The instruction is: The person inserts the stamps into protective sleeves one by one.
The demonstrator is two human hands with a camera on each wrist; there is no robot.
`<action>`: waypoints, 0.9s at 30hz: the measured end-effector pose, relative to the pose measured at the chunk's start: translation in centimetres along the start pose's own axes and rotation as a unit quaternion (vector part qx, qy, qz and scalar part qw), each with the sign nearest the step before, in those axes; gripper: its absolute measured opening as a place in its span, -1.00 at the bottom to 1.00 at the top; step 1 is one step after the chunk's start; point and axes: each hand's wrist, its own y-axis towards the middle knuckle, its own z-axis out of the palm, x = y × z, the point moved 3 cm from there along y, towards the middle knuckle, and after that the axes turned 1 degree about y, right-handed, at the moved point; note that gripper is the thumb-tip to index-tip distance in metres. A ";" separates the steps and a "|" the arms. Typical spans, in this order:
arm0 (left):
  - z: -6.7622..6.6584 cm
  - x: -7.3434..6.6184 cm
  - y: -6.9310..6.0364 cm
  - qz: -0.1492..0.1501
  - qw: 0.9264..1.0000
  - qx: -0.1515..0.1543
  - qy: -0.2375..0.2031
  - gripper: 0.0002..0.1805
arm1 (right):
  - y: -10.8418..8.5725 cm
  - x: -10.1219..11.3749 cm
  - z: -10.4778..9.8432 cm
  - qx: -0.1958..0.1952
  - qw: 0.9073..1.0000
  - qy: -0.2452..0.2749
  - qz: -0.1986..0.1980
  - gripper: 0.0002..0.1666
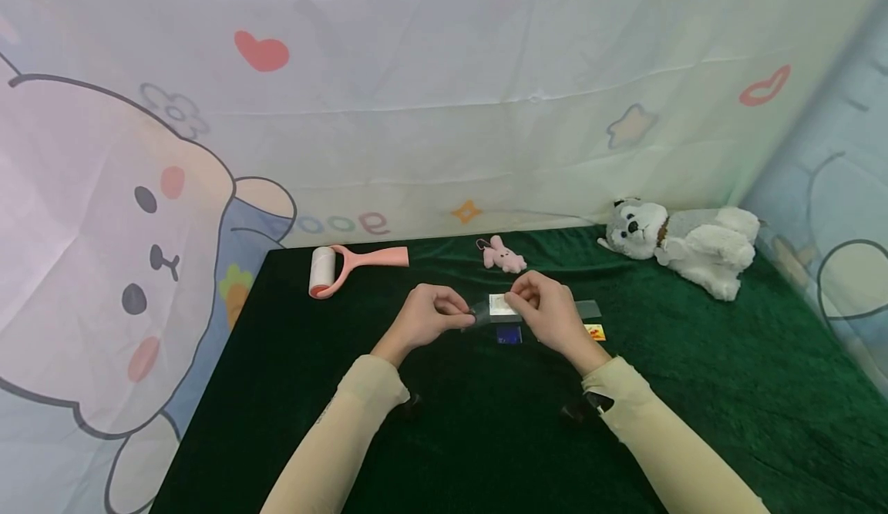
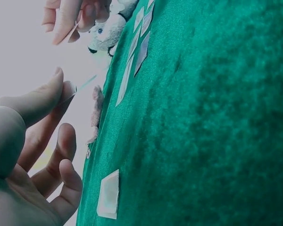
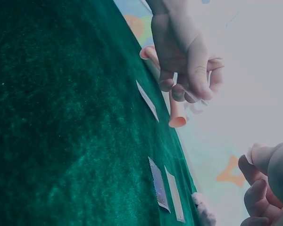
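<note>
My left hand (image 1: pixel 432 317) pinches a small clear plastic sleeve (image 1: pixel 480 314) between thumb and index finger, above the cloth. Its other fingers are loosely bent in the left wrist view. A small whitish card (image 1: pixel 499 305) is pinched by my right hand (image 1: pixel 546 312), close to the sleeve and apart from it. In the left wrist view this card (image 2: pixel 74 31) appears nearly edge-on. Below the hands lie a blue-purple packet (image 1: pixel 509 334) and a red-and-yellow card (image 1: pixel 595 332). A pale flat packet (image 2: pixel 108 195) lies under my left hand in the left wrist view.
Dark green cloth (image 1: pixel 694 391) covers the table. At the back stand or lie a pink-handled lint roller (image 1: pixel 375 257), a small pink plush keychain (image 1: pixel 504 257) and a grey-and-white plush dog (image 1: pixel 683 240). Another clear sleeve (image 1: pixel 588 310) lies right of my right hand. A printed curtain (image 1: pixel 444 75) hangs behind.
</note>
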 end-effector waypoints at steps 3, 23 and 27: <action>0.0 0.1 0.0 -0.001 1.000 0.001 -0.001 -0.84 | 0.0 -0.1 0.1 -0.002 1.000 -0.003 -0.002 -0.87; -0.2 0.1 0.0 -0.015 1.000 0.002 -0.006 -0.85 | -0.1 0.1 0.4 0.013 1.000 0.001 -0.011 -0.89; -0.2 -0.1 -0.1 -0.017 1.000 0.005 -0.009 -0.84 | -0.1 0.0 0.4 0.011 1.000 -0.005 -0.009 -0.89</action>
